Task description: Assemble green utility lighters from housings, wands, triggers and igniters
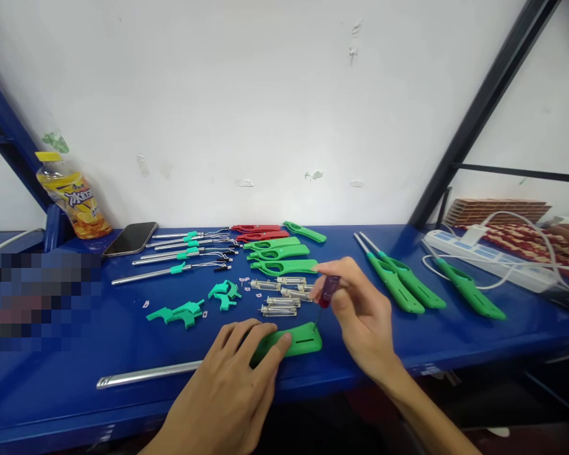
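Note:
A green long-neck lighter (308, 341) lies near the table's front edge, its silver tube reaching to the left. My left hand (239, 373) presses down over the lighter's handle, fingers closed around it and hiding its middle. In my right hand (360, 316) is a screwdriver (330, 292) with a dark red handle, pinched between thumb and fingers. Its thin shaft points down, and the tip is at a small hole near the handle's right end. Just behind lie several clear fuel tanks (279, 302), and teal triggers (183, 313) sit to the left.
Several metal tubes with wires (161, 256) lie at the back left, beside green casing halves (284, 268) and red ones (260, 236). Assembled green lighters (398, 284) and a power strip (493, 259) are on the right. A phone (131, 239) and a drink bottle (76, 196) stand far left.

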A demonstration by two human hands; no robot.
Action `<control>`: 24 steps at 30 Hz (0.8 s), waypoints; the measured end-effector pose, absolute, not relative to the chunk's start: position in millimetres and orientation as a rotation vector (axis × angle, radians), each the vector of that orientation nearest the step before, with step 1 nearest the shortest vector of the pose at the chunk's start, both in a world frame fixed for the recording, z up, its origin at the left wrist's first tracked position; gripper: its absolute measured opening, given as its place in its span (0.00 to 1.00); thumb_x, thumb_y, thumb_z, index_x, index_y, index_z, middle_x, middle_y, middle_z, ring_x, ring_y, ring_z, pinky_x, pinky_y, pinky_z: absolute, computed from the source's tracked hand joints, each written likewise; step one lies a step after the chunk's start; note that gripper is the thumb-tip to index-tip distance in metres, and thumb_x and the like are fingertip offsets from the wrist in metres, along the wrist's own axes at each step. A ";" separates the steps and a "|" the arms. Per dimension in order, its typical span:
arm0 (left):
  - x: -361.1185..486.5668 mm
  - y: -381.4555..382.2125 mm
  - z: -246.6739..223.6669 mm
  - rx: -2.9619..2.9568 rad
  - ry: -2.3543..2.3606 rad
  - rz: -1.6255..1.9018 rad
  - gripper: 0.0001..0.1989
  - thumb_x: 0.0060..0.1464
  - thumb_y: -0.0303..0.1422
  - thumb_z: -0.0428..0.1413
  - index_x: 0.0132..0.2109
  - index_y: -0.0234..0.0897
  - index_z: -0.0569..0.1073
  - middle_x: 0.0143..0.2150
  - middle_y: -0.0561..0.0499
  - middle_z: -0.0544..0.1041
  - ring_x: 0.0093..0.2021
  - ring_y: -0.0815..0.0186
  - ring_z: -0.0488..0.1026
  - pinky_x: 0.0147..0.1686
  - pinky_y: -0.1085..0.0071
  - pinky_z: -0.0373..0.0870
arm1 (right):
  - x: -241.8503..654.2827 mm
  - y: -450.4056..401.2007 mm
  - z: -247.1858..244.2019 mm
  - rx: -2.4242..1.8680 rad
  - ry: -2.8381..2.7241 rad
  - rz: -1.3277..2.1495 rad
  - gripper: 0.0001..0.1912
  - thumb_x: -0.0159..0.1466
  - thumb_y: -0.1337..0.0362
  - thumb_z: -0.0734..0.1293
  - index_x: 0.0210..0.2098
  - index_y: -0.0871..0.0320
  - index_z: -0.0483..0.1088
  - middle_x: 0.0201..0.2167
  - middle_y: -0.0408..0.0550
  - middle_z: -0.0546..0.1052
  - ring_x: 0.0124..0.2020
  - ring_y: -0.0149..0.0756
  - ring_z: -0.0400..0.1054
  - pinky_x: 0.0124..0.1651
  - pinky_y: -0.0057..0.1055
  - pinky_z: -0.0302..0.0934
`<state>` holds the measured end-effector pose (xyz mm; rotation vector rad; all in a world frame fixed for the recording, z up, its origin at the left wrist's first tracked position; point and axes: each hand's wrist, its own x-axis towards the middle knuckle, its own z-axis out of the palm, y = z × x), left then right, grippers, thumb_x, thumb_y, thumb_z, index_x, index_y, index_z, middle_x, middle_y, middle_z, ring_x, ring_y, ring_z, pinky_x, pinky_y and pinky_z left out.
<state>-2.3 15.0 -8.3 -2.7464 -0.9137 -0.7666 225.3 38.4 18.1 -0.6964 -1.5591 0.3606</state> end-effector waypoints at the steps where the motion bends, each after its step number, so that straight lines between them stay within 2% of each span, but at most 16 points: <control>1: -2.4 15.5 -8.8 -2.746 -0.914 -0.767 0.25 0.67 0.21 0.50 0.67 0.39 0.69 0.59 0.42 0.77 0.59 0.48 0.72 0.56 0.48 0.74 | 224.6 37.5 17.5 -0.693 -1.601 0.391 0.13 0.78 0.58 0.64 0.57 0.46 0.78 0.46 0.47 0.80 0.42 0.38 0.77 0.44 0.36 0.73; 2: -2.5 15.8 -8.9 -2.750 -0.909 -0.761 0.25 0.67 0.21 0.50 0.67 0.39 0.69 0.60 0.42 0.77 0.59 0.48 0.72 0.56 0.48 0.74 | 223.5 36.6 16.9 -0.689 -1.616 0.427 0.15 0.79 0.60 0.61 0.59 0.45 0.76 0.49 0.48 0.81 0.44 0.38 0.78 0.45 0.37 0.74; 4: -2.4 16.2 -7.8 -2.754 -0.892 -0.758 0.25 0.67 0.21 0.50 0.68 0.39 0.69 0.59 0.42 0.77 0.58 0.48 0.72 0.55 0.48 0.74 | 220.9 35.9 15.8 -0.674 -1.572 0.470 0.15 0.78 0.63 0.64 0.60 0.44 0.75 0.49 0.46 0.81 0.43 0.38 0.80 0.45 0.37 0.74; 8: -1.6 14.8 -4.0 -2.754 -0.915 -0.740 0.25 0.67 0.20 0.49 0.67 0.38 0.69 0.58 0.42 0.77 0.58 0.49 0.73 0.54 0.49 0.75 | 218.9 37.9 14.0 -0.669 -1.444 0.263 0.13 0.69 0.69 0.75 0.50 0.47 0.75 0.36 0.40 0.76 0.34 0.32 0.72 0.36 0.30 0.68; 10: -1.3 14.2 -3.7 -2.746 -0.927 -0.750 0.25 0.67 0.20 0.49 0.67 0.40 0.69 0.58 0.43 0.78 0.58 0.50 0.73 0.55 0.49 0.75 | 220.1 38.6 13.6 -0.677 -1.470 0.177 0.08 0.70 0.65 0.74 0.46 0.48 0.74 0.35 0.40 0.73 0.34 0.33 0.68 0.34 0.30 0.65; 11: -1.3 14.2 -4.0 -2.745 -0.924 -0.755 0.25 0.67 0.21 0.49 0.67 0.40 0.69 0.58 0.43 0.78 0.58 0.50 0.73 0.55 0.49 0.75 | 220.8 38.5 13.7 -0.686 -1.503 0.187 0.05 0.73 0.62 0.71 0.47 0.48 0.74 0.36 0.41 0.73 0.34 0.34 0.69 0.35 0.32 0.66; 12: -1.4 14.4 -4.4 -2.745 -0.924 -0.758 0.25 0.67 0.21 0.49 0.67 0.41 0.69 0.58 0.43 0.78 0.58 0.50 0.73 0.56 0.50 0.75 | 221.4 38.1 13.8 -0.700 -1.533 0.224 0.06 0.76 0.60 0.67 0.51 0.47 0.74 0.39 0.43 0.74 0.36 0.35 0.70 0.37 0.33 0.68; 15: -1.9 15.4 -5.7 -2.749 -0.898 -0.761 0.25 0.67 0.21 0.49 0.67 0.40 0.68 0.58 0.42 0.77 0.58 0.50 0.73 0.55 0.50 0.75 | 222.4 37.1 14.2 -0.719 -1.567 0.384 0.17 0.81 0.61 0.56 0.63 0.46 0.70 0.49 0.49 0.77 0.43 0.38 0.76 0.44 0.38 0.72; 17: -2.2 15.6 -5.8 -2.750 -0.896 -0.752 0.25 0.67 0.21 0.48 0.67 0.39 0.68 0.58 0.42 0.77 0.58 0.49 0.72 0.55 0.49 0.75 | 222.9 37.1 13.9 -0.710 -1.536 0.423 0.16 0.80 0.64 0.60 0.63 0.45 0.71 0.44 0.46 0.78 0.38 0.36 0.76 0.42 0.36 0.72; 19: -2.4 15.4 -5.6 -2.750 -0.887 -0.745 0.25 0.67 0.20 0.48 0.67 0.39 0.69 0.58 0.42 0.77 0.58 0.49 0.73 0.54 0.49 0.75 | 223.7 37.5 13.0 -0.711 -1.507 0.358 0.12 0.75 0.65 0.69 0.56 0.46 0.75 0.37 0.42 0.76 0.32 0.33 0.72 0.37 0.34 0.69; 21: -2.5 15.0 -5.6 -2.752 -0.894 -0.738 0.25 0.67 0.20 0.48 0.67 0.39 0.69 0.58 0.42 0.77 0.58 0.49 0.72 0.55 0.49 0.75 | 224.4 37.3 12.5 -0.722 -1.516 0.269 0.12 0.71 0.65 0.73 0.53 0.46 0.77 0.35 0.41 0.74 0.32 0.34 0.70 0.37 0.34 0.68; 24: -2.8 15.1 -6.4 -2.754 -0.903 -0.757 0.25 0.67 0.21 0.48 0.67 0.39 0.68 0.59 0.41 0.77 0.58 0.49 0.72 0.55 0.48 0.74 | 224.3 36.0 14.0 -0.720 -1.580 0.280 0.17 0.78 0.65 0.64 0.62 0.43 0.74 0.44 0.46 0.77 0.39 0.36 0.73 0.42 0.37 0.70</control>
